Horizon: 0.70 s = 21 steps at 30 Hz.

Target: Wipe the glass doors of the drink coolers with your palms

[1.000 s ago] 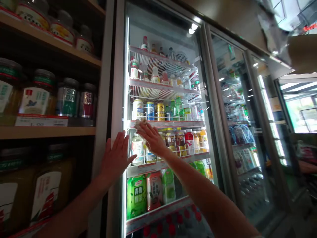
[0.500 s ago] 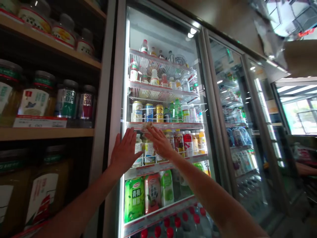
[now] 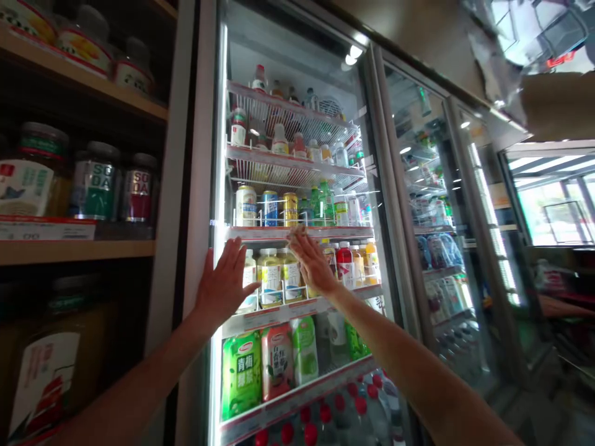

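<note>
The glass door [image 3: 297, 56] of a lit drinks cooler stands in front of me. My left hand [image 3: 220, 279] lies flat with fingers spread at the door's left side, by the frame. My right hand [image 3: 317, 263] is pressed toward the glass, with a small crumpled pale cloth [image 3: 297, 234] under its fingertips. Most of that cloth is hidden by the fingers. Behind the glass, between the hands, are bottles with yellow and white labels [image 3: 269, 277]. Cans [image 3: 245, 206] stand on the shelf above, and a green carton-like pack [image 3: 242, 375] on the one below.
At the left, a wooden shelf [image 3: 83, 249] carries jars and soda cans [image 3: 98, 183], close to my left forearm. More glass-door coolers [image 3: 418, 155] continue to the right. Red-capped bottles [image 3: 310, 433] fill the cooler's bottom.
My right hand and the cloth have slid to the right across the glass, away from my left hand. The left hand stays by the frame while the view shifts slightly right.
</note>
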Each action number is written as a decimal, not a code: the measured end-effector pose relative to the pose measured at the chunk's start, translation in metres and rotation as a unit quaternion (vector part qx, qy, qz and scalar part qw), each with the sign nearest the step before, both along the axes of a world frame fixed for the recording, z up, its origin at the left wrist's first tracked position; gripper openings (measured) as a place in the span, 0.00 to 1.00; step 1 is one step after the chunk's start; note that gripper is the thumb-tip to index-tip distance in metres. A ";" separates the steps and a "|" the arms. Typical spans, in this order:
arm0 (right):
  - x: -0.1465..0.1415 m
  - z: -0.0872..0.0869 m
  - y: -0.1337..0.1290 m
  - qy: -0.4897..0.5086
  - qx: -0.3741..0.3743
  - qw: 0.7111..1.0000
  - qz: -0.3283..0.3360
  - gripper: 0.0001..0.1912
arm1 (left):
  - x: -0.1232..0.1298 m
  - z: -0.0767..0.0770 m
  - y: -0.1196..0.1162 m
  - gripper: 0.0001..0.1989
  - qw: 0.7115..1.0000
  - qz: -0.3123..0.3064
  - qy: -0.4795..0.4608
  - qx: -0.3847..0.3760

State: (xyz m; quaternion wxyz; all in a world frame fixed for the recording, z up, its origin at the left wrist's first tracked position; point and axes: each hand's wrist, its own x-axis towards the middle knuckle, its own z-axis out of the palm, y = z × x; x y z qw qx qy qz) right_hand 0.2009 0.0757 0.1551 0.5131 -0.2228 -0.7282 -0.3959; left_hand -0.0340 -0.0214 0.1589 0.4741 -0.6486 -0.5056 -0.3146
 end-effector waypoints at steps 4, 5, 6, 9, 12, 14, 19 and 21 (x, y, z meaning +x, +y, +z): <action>0.046 0.000 0.010 0.054 0.006 0.998 -0.010 0.29 | 0.002 0.001 0.004 0.39 1.000 0.004 0.006 0.001; 0.070 -0.001 0.017 0.103 0.001 0.995 -0.021 0.29 | 0.002 0.001 0.005 0.39 1.000 0.001 0.003 0.001; 0.093 -0.003 0.024 0.153 -0.009 0.988 -0.034 0.29 | 0.002 0.000 0.006 0.40 1.000 -0.004 0.000 0.001; 0.140 -0.012 0.044 0.285 -0.046 0.955 -0.074 0.29 | 0.002 0.000 0.007 0.41 1.000 -0.014 -0.007 -0.002; 0.124 -0.019 0.045 0.345 -0.033 0.935 -0.078 0.30 | 0.003 0.000 0.006 0.41 1.000 -0.014 -0.011 -0.009; 0.082 -0.021 0.034 0.292 -0.003 0.955 -0.056 0.31 | 0.004 -0.001 0.006 0.40 1.000 -0.015 -0.010 -0.008; 0.002 -0.026 0.002 0.016 0.004 1.000 -0.012 0.33 | 0.005 -0.009 0.005 0.37 1.000 -0.015 0.002 0.014; 0.020 -0.030 0.003 0.002 0.002 1.000 -0.013 0.32 | 0.004 -0.016 0.005 0.37 1.000 -0.018 0.010 0.009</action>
